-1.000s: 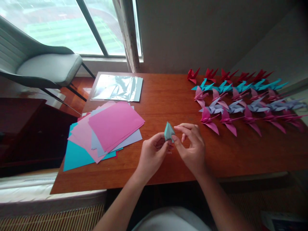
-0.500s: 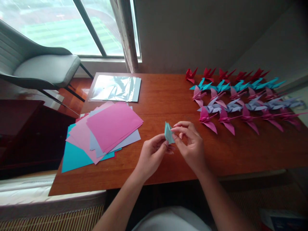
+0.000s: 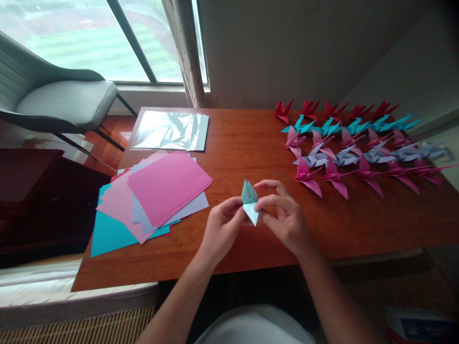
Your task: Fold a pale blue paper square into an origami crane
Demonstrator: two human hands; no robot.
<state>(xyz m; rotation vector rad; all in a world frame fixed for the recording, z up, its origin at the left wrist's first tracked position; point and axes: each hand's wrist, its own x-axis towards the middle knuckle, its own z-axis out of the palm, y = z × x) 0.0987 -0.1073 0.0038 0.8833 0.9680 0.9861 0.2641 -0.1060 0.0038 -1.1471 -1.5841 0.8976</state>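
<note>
A small piece of pale teal folded paper is held up between my hands above the front middle of the table. Its upper half is darker and pointed; a lighter flap points down towards me. My left hand pinches its left edge between thumb and fingers. On the other side, my right hand grips the right edge, with the thumb low and one fingertip on the paper's face. The other right-hand fingers are curled and raised. To the right stand rows of folded paper cranes, among them magenta cranes and turquoise cranes.
Loose coloured sheets lie fanned out on the left of the wooden table. Behind them is a clear plastic packet of paper. A grey chair stands beyond the table's left side, near the window and curtain.
The folded paper has opened out: a light flap now hangs down at its front. My right fingers have shifted from its top edge to its lower right side. The view has moved slightly.
</note>
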